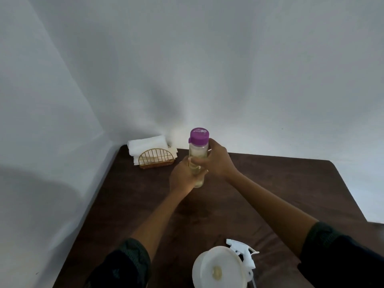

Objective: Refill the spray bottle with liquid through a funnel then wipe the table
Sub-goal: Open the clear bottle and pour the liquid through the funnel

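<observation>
A clear bottle (198,151) with a purple cap (199,136) and pale yellowish liquid stands upright near the middle of the dark brown table (270,183). My left hand (181,176) grips its lower part. My right hand (216,160) wraps around its upper body, just under the cap. Close to me, a white funnel (218,267) is seen from above; the spray bottle under it is hidden. The white spray head (243,252) lies on the table beside the funnel, on its right.
A gold wire holder (155,159) with white paper napkins (147,146) stands at the table's far left corner against the white walls. The table's right edge runs diagonally at the right of the view.
</observation>
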`<action>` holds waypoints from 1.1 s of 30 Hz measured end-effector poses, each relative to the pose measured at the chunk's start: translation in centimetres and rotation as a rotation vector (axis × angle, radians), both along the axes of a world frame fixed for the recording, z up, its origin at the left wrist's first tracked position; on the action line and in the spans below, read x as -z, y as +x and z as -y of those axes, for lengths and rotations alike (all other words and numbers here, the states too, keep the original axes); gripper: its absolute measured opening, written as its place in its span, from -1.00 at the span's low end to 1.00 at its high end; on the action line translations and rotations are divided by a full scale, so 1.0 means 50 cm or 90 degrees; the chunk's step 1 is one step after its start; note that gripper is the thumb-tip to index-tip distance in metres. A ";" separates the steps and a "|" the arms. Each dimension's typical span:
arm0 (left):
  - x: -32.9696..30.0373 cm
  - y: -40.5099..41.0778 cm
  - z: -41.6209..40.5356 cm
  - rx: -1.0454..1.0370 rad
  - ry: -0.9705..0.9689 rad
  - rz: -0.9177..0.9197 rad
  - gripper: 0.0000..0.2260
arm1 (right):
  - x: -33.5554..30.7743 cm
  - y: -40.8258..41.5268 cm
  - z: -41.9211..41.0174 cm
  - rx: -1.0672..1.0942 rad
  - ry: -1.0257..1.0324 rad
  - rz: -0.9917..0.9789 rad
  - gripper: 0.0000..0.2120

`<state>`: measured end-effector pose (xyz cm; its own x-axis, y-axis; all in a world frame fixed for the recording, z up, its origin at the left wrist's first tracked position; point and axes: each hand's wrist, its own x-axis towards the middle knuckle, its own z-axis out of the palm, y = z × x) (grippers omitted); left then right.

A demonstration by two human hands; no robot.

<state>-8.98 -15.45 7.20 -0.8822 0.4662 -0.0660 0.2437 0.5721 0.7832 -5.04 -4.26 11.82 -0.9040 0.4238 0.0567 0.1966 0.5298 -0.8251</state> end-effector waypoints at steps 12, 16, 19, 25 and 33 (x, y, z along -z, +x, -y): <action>-0.199 0.159 0.038 -0.033 0.121 -0.144 -0.49 | -0.230 0.180 0.032 -0.029 0.056 -0.118 -0.53; -0.251 0.200 0.039 -0.045 0.185 -0.183 -0.50 | -0.287 0.219 0.033 -0.032 0.066 -0.142 -0.53; -0.279 0.225 0.035 -0.042 0.221 -0.219 -0.53 | -0.324 0.248 0.033 -0.031 0.083 -0.160 -0.52; -0.312 0.256 0.022 0.000 0.188 -0.217 -0.61 | -0.414 0.307 0.034 -0.041 0.115 -0.172 -0.35; -0.301 0.285 0.021 0.007 0.189 -0.201 -0.66 | -0.500 0.333 0.028 -0.001 0.422 -0.092 -0.48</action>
